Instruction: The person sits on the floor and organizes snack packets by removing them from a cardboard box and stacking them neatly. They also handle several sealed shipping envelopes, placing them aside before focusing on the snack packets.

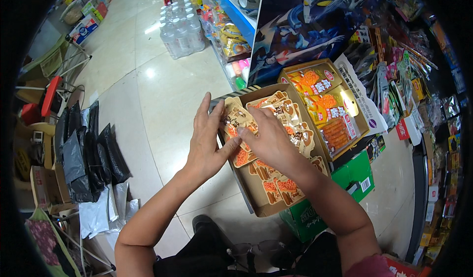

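Observation:
A shallow cardboard box [249,199] holds several beige snack packets with orange food pictured on them. My left hand [207,140] is at the box's left side, fingers raised and spread, its thumb pointing towards the packets. Over the packets lies my right hand [271,140], palm down, with thumb and index fingertips apart on or just above a snack packet [236,116]. Whether the right fingers grip that packet cannot be made out. My right hand and forearm hide part of the box's contents.
Against the box's right side stands an open display box [364,131] of snack packs. Beneath are green cartons [354,173]. A large printed box [295,33] rises behind. Wrapped bottles [181,33] stand on the tiled floor; black plastic parcels [83,158] are at left, crowded shelves [439,188] at right.

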Available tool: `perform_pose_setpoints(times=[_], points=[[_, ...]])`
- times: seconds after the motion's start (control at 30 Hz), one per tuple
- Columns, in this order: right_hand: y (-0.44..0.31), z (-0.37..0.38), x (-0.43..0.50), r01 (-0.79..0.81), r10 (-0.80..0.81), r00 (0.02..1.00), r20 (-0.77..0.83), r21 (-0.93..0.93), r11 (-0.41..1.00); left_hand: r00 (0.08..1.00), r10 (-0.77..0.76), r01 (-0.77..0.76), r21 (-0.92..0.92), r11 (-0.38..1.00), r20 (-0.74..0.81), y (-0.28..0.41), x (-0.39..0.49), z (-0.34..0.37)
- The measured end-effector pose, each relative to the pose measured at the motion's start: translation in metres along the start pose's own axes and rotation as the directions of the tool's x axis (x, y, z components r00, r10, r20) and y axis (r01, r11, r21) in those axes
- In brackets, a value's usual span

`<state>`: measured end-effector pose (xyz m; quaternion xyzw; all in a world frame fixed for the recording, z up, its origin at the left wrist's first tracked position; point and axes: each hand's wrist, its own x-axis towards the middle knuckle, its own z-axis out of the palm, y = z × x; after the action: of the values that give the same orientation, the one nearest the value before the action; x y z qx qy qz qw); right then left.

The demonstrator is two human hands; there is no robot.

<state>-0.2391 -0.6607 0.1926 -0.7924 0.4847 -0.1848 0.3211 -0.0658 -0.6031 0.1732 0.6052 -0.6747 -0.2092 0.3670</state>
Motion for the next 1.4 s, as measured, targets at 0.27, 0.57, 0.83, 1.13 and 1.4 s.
perform_pose_setpoints(times=[0.27,0.57,0.83,1.13,1.4], points=[[-0.007,-0.014,-0.022,0.179,-0.172,0.980,0.099,-0.059,0.982,0.970,0.132,-0.177,0.224,0.958,0.204,0.004,0.000,-0.007],[0.037,-0.083,0.003,0.175,-0.163,0.982,0.092,-0.147,0.974,0.957,0.052,-0.182,0.448,0.875,0.286,0.026,-0.002,-0.007],[0.062,-0.096,-0.015,0.338,-0.285,0.940,0.189,-0.375,0.863,0.918,-0.051,-0.177,0.521,0.835,0.394,0.062,0.010,-0.025],[0.065,-0.091,-0.020,0.444,-0.344,0.891,0.297,-0.409,0.797,0.933,-0.187,0.078,0.335,0.939,0.307,0.132,-0.010,-0.033],[0.070,-0.091,-0.028,0.567,-0.456,0.818,0.350,-0.354,0.744,0.917,-0.105,-0.062,0.398,0.915,0.385,0.151,-0.010,-0.033]])
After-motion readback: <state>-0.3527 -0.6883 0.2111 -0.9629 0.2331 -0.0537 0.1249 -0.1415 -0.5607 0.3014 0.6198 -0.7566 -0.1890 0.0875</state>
